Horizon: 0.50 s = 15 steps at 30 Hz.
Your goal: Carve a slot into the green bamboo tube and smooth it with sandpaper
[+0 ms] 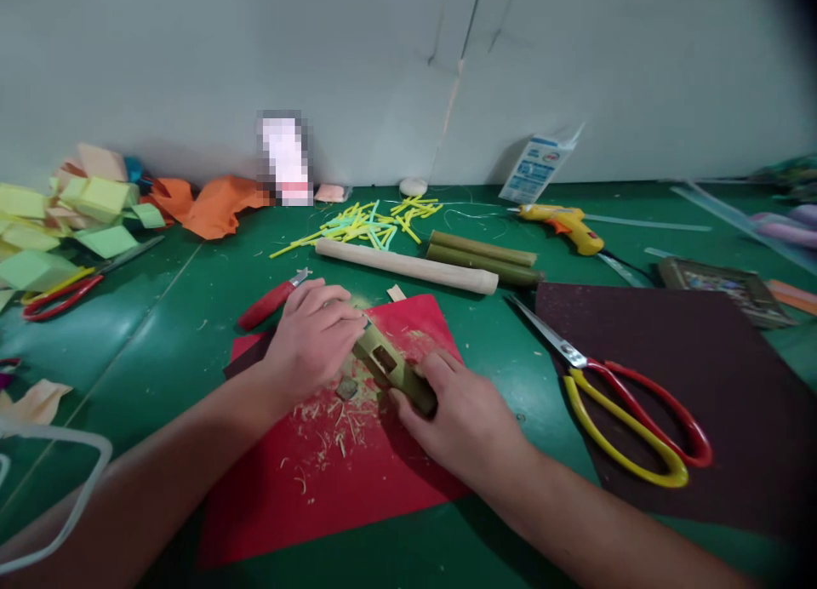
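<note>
One short olive-green bamboo piece with a rectangular notch (389,368) lay slanted over the red paper sheet (357,487), held at both ends. Left hand (312,338) was curled shut over the upper end; whether anything else sat inside that fist could not be told. Right hand (463,414) was closed around the lower end, fingers wrapped over it. Pale shavings (332,427) were scattered on the sheet just below the piece.

Red-handled knife (271,304) lay just behind the left hand. Farther back: a pale wooden dowel (408,265), with two longer green bamboo sticks (485,261) beside it. Red-and-yellow-handled scissors (625,410) rested on a dark maroon sheet (734,359), right of the right hand. Yellow glue gun (565,223) lay on the green table (159,334), well apart.
</note>
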Available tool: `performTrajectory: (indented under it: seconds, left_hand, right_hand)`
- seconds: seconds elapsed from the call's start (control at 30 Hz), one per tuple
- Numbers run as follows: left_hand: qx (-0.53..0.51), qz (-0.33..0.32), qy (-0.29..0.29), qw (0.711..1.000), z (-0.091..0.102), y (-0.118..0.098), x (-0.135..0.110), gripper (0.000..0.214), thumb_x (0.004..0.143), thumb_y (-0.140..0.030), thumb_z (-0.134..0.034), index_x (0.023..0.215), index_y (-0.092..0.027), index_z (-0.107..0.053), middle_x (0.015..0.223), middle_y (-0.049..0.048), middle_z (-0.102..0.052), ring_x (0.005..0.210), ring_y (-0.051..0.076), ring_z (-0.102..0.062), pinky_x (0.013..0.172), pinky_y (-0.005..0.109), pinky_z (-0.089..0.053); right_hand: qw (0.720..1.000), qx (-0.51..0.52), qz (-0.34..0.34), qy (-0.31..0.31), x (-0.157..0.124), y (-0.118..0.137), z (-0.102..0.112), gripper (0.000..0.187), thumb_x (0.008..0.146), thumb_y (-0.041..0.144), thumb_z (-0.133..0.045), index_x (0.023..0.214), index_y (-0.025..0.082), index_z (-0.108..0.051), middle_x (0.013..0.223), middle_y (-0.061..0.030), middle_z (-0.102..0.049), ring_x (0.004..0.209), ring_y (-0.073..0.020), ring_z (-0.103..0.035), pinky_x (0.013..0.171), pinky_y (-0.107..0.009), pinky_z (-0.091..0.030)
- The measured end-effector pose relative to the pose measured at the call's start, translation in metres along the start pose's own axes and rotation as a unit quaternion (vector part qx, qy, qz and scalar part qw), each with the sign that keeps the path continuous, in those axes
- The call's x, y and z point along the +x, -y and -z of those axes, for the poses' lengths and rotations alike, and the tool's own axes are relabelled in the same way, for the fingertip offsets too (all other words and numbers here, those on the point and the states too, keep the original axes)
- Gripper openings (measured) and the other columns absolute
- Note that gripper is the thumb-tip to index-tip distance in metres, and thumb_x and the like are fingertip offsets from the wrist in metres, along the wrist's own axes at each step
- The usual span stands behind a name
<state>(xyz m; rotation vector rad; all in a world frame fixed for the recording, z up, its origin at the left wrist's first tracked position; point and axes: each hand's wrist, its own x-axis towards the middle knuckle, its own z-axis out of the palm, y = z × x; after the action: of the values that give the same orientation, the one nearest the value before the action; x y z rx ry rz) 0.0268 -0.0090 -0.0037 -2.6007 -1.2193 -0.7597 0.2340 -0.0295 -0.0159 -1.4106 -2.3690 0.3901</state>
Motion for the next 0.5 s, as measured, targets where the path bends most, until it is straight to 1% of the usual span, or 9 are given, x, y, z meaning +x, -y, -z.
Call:
performTrajectory:
  seconds: [0.03, 0.1, 0.17, 0.27, 0.37, 0.5]
  left_hand:
    - [0.008, 0.007, 0.001, 1.0, 0.001, -0.0015, 0.0009, 0.016, 0.087, -0.015, -0.049, 0.09, -0.02, -0.064, 0.09, 0.0009, -0.067, 0.104, 0.02, -0.054, 0.103, 0.045, -0.03]
    - [0.0, 0.002, 0.012, 1.0, 0.0024, -0.0042, 0.0025, 0.018, 0.087, -0.014, -0.048, 0.091, -0.021, -0.064, 0.091, -0.0002, -0.067, 0.105, 0.018, -0.054, 0.106, 0.044, -0.025]
    - [-0.002, 0.0, 0.011, 1.0, 0.0027, -0.005, 0.0033, 0.017, 0.087, -0.015, -0.048, 0.091, -0.023, -0.064, 0.092, -0.001, -0.068, 0.105, 0.019, -0.054, 0.106, 0.045, -0.024]
    - [0.015, 0.019, -0.001, 1.0, 0.0021, -0.004, 0.0033, 0.016, 0.086, -0.014, -0.05, 0.088, -0.023, -0.063, 0.091, -0.0013, -0.068, 0.107, 0.02, -0.053, 0.105, 0.047, -0.022]
    - [0.004, 0.009, 0.008, 1.0, 0.0016, -0.004, 0.0026, 0.018, 0.085, -0.012, -0.049, 0.089, -0.023, -0.063, 0.091, -0.0015, -0.068, 0.107, 0.02, -0.053, 0.105, 0.046, -0.022]
    - [0.008, 0.016, -0.004, 1.0, 0.002, -0.0052, 0.003, 0.016, 0.085, -0.012, -0.049, 0.086, -0.022, -0.062, 0.089, -0.0016, -0.067, 0.106, 0.021, -0.053, 0.105, 0.048, -0.021]
  right_hand:
    - [1.0, 0.002, -0.002, -0.002, 0.0, 0.0002, -0.0002, 0.019, 0.08, 0.037, -0.054, 0.074, 0.022, -0.044, 0.07, 0.0, -0.055, 0.061, -0.0154, -0.053, 0.051, -0.027, -0.032]
    - [1.0, 0.003, 0.0, -0.008, -0.0002, 0.0003, -0.0011, 0.019, 0.079, 0.036, -0.054, 0.074, 0.022, -0.043, 0.069, 0.0003, -0.055, 0.061, -0.0155, -0.053, 0.052, -0.027, -0.032]
    - [1.0, 0.001, 0.001, -0.015, -0.0004, -0.0002, -0.0024, 0.019, 0.079, 0.036, -0.054, 0.073, 0.022, -0.043, 0.069, 0.0002, -0.055, 0.062, -0.0157, -0.054, 0.053, -0.027, -0.033]
    - [1.0, -0.001, 0.002, -0.018, -0.0002, -0.0008, -0.0038, 0.019, 0.079, 0.037, -0.053, 0.074, 0.022, -0.044, 0.069, 0.0003, -0.055, 0.063, -0.0158, -0.054, 0.053, -0.027, -0.032]
    - [1.0, -0.001, -0.004, -0.016, 0.0004, -0.0004, -0.0036, 0.019, 0.079, 0.037, -0.054, 0.074, 0.022, -0.044, 0.069, 0.0006, -0.055, 0.063, -0.0157, -0.054, 0.053, -0.027, -0.031]
    - [1.0, -0.003, -0.007, -0.018, 0.0011, 0.0013, -0.0021, 0.019, 0.078, 0.037, -0.054, 0.073, 0.022, -0.043, 0.069, 0.0002, -0.055, 0.063, -0.0159, -0.053, 0.052, -0.027, -0.03]
